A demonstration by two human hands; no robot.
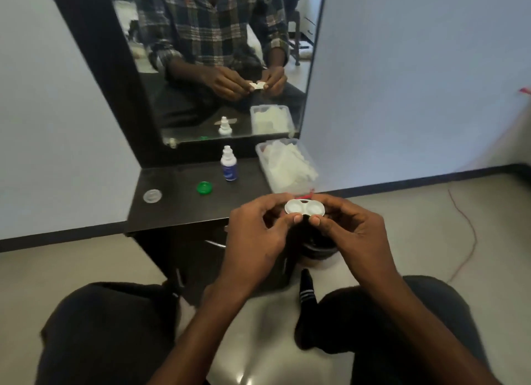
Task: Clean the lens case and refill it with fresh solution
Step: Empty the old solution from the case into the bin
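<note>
The lens case (304, 207) is a white, figure-eight piece with two round wells side by side, both uncapped and facing up toward the camera; whether they hold any liquid cannot be told. It is held in the air just in front of the near edge of the dark worktop (184, 209), between both hands. The left hand (255, 232) grips its left well and the right hand (353, 229) its right well, the fingers (298, 218) of each pinching the case at its rim. On the worktop behind lie a green cap (204, 188) and, further left, a clear cap (152, 196). A small solution bottle (229, 163) stands upright near the mirror (218, 60), beside a clear tub of white tissues (284, 162).
</note>
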